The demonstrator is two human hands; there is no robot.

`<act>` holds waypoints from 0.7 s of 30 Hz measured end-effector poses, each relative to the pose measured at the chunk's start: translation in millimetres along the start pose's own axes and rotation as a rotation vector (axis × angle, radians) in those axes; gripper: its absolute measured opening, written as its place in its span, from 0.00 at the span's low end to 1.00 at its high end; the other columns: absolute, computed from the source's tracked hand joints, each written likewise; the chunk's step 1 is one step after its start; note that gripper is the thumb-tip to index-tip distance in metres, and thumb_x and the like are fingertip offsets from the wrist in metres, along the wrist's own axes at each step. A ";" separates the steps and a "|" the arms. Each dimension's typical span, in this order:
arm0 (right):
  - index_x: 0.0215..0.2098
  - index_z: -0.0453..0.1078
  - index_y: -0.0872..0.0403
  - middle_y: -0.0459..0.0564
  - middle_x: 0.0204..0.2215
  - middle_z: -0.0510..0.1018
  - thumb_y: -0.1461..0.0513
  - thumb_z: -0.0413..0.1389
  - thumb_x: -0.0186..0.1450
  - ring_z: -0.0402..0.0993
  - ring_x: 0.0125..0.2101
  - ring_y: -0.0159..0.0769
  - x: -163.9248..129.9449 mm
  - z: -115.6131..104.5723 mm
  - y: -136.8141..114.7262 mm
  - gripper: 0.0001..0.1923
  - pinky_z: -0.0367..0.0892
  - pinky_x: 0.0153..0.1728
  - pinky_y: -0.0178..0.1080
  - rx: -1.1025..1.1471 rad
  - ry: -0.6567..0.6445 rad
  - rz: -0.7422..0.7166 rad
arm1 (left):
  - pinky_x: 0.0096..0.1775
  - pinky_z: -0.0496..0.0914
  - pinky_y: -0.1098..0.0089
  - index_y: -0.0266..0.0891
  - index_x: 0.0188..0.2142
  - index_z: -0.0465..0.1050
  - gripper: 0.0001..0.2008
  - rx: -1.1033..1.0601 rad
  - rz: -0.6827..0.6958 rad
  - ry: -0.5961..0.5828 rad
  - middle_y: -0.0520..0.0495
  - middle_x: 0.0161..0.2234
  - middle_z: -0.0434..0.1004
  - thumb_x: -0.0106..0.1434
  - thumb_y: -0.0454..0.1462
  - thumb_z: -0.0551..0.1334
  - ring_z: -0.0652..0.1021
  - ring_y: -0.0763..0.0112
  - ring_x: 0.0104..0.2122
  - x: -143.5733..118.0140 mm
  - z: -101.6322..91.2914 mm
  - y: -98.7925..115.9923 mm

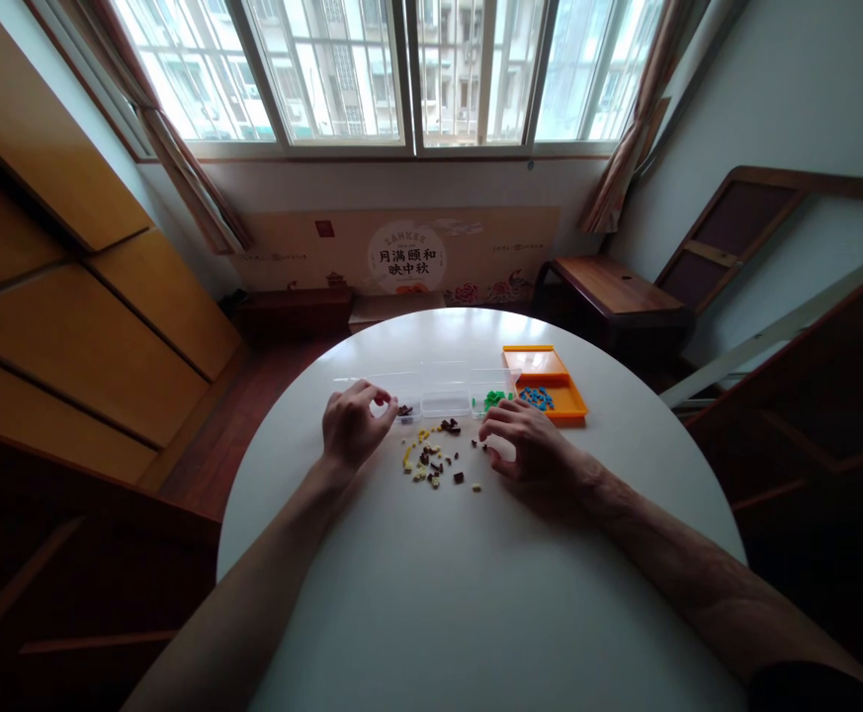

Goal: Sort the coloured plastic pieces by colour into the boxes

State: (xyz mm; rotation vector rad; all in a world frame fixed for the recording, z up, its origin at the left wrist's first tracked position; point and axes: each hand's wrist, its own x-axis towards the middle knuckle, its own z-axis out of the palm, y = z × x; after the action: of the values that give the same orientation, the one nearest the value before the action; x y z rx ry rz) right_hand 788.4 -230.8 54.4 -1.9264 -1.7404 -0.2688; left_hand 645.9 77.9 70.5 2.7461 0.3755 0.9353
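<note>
Over the left end of the clear plastic compartment box (446, 403), my left hand (353, 420) has thumb and forefinger pinched together. Whatever may be in that pinch is too small to make out. Dark brown pieces (404, 410) lie in the compartment beside its fingertips. On the right, my right hand (524, 440) is curled, with a gap between thumb and forefinger close to a tiny brown piece (474, 444). Between both hands, small brown, yellow and cream building bricks (431, 463) are scattered on the table. Green bricks (496, 400) fill the box's right compartment, partly behind my right hand.
An orange tray (575, 400) with blue bricks (537, 398) stands behind my right hand. Everything rests on a round white table (431, 593). A wooden side table (616, 287) is beyond it at the right, below the window (408, 79). Wooden cabinets (67, 326) line the left.
</note>
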 end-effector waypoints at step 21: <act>0.45 0.75 0.49 0.50 0.41 0.85 0.65 0.58 0.77 0.79 0.40 0.41 8.5 15.8 -2.1 0.05 0.75 0.47 0.45 0.101 0.148 -0.062 | 0.47 0.70 0.61 0.44 0.34 0.81 0.13 -0.238 0.307 -0.144 0.50 0.36 0.84 0.75 0.44 0.65 0.80 0.68 0.32 -11.1 0.4 28.1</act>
State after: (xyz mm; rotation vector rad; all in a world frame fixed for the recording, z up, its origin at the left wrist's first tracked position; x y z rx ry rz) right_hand 784.5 -215.4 45.7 -1.7383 -1.6855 -0.3305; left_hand 642.4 47.9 71.8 2.6688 -0.1778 0.7811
